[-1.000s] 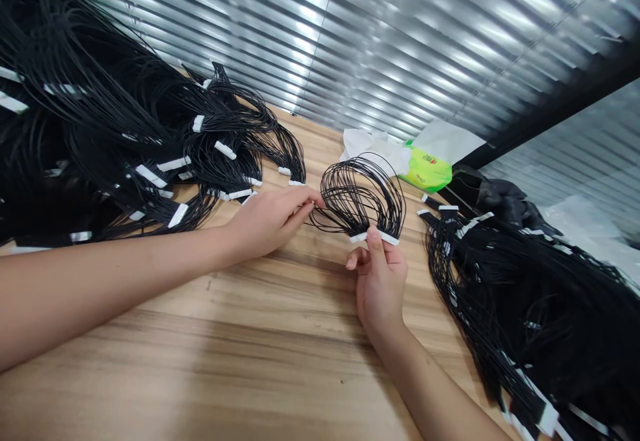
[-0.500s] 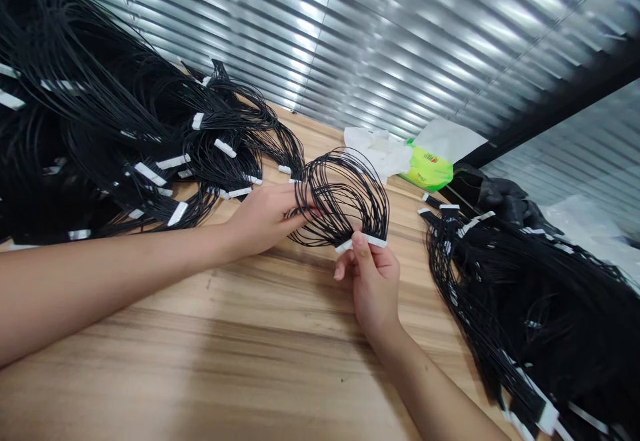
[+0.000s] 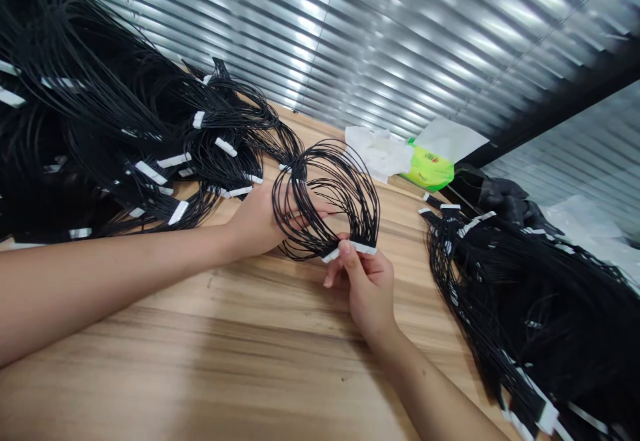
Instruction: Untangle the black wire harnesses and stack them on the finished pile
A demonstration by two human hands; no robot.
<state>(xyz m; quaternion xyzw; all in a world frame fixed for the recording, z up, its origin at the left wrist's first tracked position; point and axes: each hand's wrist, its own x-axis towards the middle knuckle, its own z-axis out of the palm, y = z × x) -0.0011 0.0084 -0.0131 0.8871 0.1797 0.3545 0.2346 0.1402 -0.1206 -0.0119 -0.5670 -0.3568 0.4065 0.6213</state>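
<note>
A black wire harness (image 3: 367,207) is bent into a round loop above the table, its white connectors brought side by side at the bottom. My right hand (image 3: 367,287) pinches these white connectors (image 3: 363,248) between thumb and fingers. From the left, my left hand (image 3: 257,217) reaches into the loop with its fingers stretched out. Wires cross in front of those fingers and partly hide them; I see no firm grip there. Just behind my left hand lies a large heap of black wire harnesses (image 3: 125,114) with white connectors.
Another pile of black harnesses (image 3: 540,307) covers the right side of the wooden table (image 3: 240,361). At the back are white tissues (image 3: 377,151) and a green tissue pack (image 3: 430,169). A black bundle (image 3: 510,197) lies behind the right pile. A ribbed metallic wall (image 3: 320,41) borders the table.
My right hand has shifted slightly left and down with the connectors. The wire loop has moved left with it, so more wires now cross my left hand, which stays about where it was.
</note>
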